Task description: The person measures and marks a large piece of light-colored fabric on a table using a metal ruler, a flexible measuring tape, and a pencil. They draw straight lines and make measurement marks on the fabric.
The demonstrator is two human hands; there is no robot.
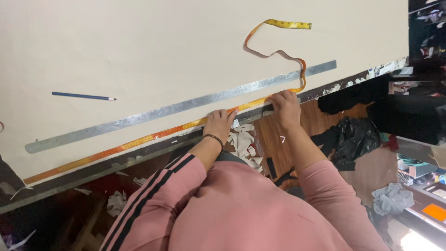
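Note:
A large cream sheet (139, 51) covers the table. A yellow-orange measuring tape (139, 141) lies stretched along the sheet's near edge, its free end looping up to the far right. My left hand (219, 122) presses the tape flat near the middle. My right hand (285, 104) pins the tape down further right, at the table edge. A long metal ruler (176, 109) lies on the sheet just beyond the tape, parallel to it.
A blue pencil (83, 96) rests on the sheet at the left. Below the table edge lie white paper scraps (244, 142), black fabric and a black bag (355, 137) on a wooden floor. Clutter fills the right side.

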